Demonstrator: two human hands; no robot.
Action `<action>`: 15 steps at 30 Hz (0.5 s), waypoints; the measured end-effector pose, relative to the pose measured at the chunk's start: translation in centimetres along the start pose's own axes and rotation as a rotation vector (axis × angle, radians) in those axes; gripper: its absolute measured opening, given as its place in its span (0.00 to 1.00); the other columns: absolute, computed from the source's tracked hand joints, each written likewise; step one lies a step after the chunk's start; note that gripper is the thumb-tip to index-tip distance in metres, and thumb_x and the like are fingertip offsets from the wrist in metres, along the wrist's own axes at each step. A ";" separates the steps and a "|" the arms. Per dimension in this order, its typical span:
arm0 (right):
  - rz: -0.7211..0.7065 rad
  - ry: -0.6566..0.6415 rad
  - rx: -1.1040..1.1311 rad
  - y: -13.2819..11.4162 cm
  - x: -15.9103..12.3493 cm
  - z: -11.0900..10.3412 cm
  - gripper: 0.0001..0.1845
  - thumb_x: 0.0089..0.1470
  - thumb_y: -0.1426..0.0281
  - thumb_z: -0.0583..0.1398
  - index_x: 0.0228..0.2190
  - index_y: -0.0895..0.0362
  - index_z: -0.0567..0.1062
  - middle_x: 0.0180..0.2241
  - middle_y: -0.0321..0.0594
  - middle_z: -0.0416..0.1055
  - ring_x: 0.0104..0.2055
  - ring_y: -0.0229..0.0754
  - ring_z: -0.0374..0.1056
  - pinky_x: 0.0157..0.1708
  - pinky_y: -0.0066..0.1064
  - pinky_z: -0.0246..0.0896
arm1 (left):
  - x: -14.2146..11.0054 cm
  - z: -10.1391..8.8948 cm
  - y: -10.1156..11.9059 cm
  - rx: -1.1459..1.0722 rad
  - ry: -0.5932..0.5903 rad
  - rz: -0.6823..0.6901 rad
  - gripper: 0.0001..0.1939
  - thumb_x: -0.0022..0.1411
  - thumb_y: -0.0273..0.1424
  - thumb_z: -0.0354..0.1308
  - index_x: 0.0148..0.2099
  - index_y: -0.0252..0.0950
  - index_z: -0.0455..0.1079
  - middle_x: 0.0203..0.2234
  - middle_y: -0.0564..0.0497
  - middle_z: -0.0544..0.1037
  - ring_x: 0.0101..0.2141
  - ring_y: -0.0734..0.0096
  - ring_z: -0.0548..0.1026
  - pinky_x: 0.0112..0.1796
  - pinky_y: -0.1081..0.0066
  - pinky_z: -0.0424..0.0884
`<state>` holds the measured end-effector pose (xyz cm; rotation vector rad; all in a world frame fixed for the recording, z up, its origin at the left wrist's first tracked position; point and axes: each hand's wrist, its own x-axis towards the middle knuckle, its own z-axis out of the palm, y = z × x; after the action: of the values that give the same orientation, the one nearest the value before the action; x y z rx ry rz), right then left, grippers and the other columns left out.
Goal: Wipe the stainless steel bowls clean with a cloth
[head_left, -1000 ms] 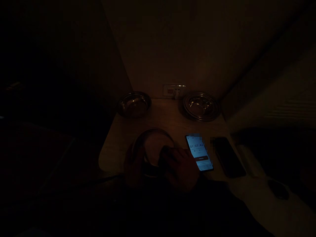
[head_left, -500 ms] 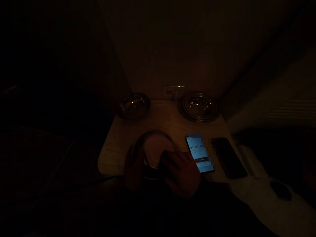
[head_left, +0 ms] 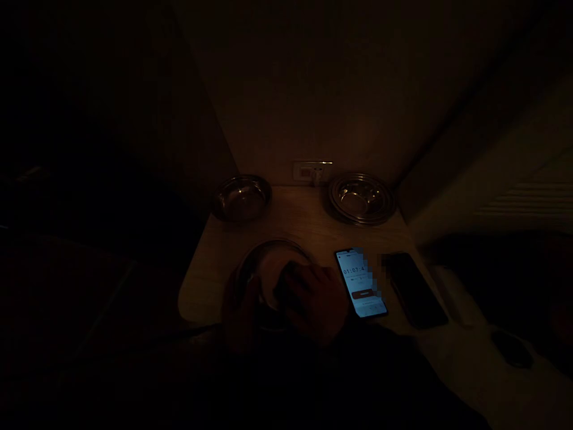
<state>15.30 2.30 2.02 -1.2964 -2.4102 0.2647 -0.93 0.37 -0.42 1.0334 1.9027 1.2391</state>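
The scene is very dark. A steel bowl [head_left: 268,260] sits at the near edge of a small wooden table [head_left: 304,224]. My left hand [head_left: 239,307] grips the bowl's left rim. My right hand [head_left: 313,295] reaches into the bowl from the right, its fingers curled over something pale I cannot make out. A lit phone [head_left: 360,283] showing a timer lies just right of my right hand.
Two more steel bowls stand at the back of the table, one on the left [head_left: 242,197] and one on the right [head_left: 362,197]. A wall socket [head_left: 311,171] is between them. A dark phone [head_left: 412,289] lies right of the lit one.
My right hand has slid left and further into the bowl. The left hand stays on the rim. The view has dropped slightly.
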 end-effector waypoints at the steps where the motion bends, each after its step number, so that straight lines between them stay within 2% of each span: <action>1: -0.027 -0.003 0.019 0.0 0.1 0.0 0.26 0.50 0.61 0.59 0.50 0.57 0.69 0.50 0.45 0.67 0.47 0.52 0.59 0.41 0.43 0.51 | 0.0 -0.1 0.0 -0.003 -0.028 0.000 0.17 0.48 0.28 0.62 0.44 0.37 0.71 0.56 0.45 0.67 0.61 0.59 0.57 0.61 0.65 0.51; 3: -0.062 -0.020 0.041 0.0 0.3 -0.1 0.26 0.50 0.60 0.59 0.50 0.56 0.69 0.49 0.44 0.68 0.46 0.51 0.60 0.40 0.43 0.51 | 0.1 -0.2 0.0 -0.016 -0.028 -0.063 0.20 0.55 0.35 0.57 0.51 0.39 0.68 0.55 0.45 0.68 0.56 0.58 0.64 0.57 0.59 0.59; 5: -0.005 -0.020 0.006 0.0 0.6 -0.2 0.24 0.51 0.60 0.58 0.49 0.56 0.69 0.49 0.44 0.68 0.46 0.51 0.60 0.39 0.43 0.51 | 0.3 -0.3 -0.1 -0.012 0.003 -0.104 0.23 0.58 0.38 0.53 0.56 0.40 0.63 0.55 0.45 0.67 0.55 0.57 0.66 0.55 0.55 0.62; 7: 0.029 -0.038 -0.011 -0.3 0.9 -0.2 0.25 0.52 0.59 0.58 0.49 0.57 0.69 0.50 0.45 0.67 0.46 0.52 0.60 0.40 0.44 0.51 | 0.5 -0.4 0.0 0.009 0.003 -0.087 0.21 0.55 0.33 0.58 0.52 0.37 0.66 0.57 0.44 0.64 0.58 0.57 0.62 0.58 0.58 0.57; 9: -0.014 -0.065 0.016 -0.7 0.8 -0.1 0.27 0.51 0.58 0.58 0.51 0.57 0.68 0.50 0.46 0.67 0.46 0.52 0.60 0.40 0.44 0.51 | 0.7 -0.4 0.0 0.020 -0.020 -0.070 0.15 0.52 0.28 0.58 0.44 0.35 0.70 0.58 0.43 0.63 0.61 0.58 0.56 0.60 0.62 0.51; 12: -0.049 -0.073 0.037 -0.5 0.4 0.1 0.27 0.50 0.58 0.59 0.51 0.54 0.68 0.50 0.45 0.67 0.46 0.52 0.60 0.40 0.44 0.52 | 1.0 -0.1 -0.6 -0.023 -0.044 -0.076 0.13 0.55 0.29 0.56 0.43 0.37 0.71 0.54 0.44 0.68 0.61 0.58 0.56 0.59 0.60 0.54; 15: 0.060 -0.010 0.008 0.9 -0.6 0.6 0.23 0.50 0.63 0.59 0.48 0.56 0.71 0.47 0.47 0.68 0.46 0.52 0.60 0.41 0.44 0.53 | 1.0 0.1 -1.6 -0.088 -0.045 -0.059 0.14 0.54 0.33 0.58 0.45 0.38 0.71 0.52 0.46 0.70 0.60 0.56 0.58 0.57 0.58 0.58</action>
<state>16.06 2.35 1.01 -1.3685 -2.3786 0.2980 -1.81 0.91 -2.01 0.9450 1.8146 1.2440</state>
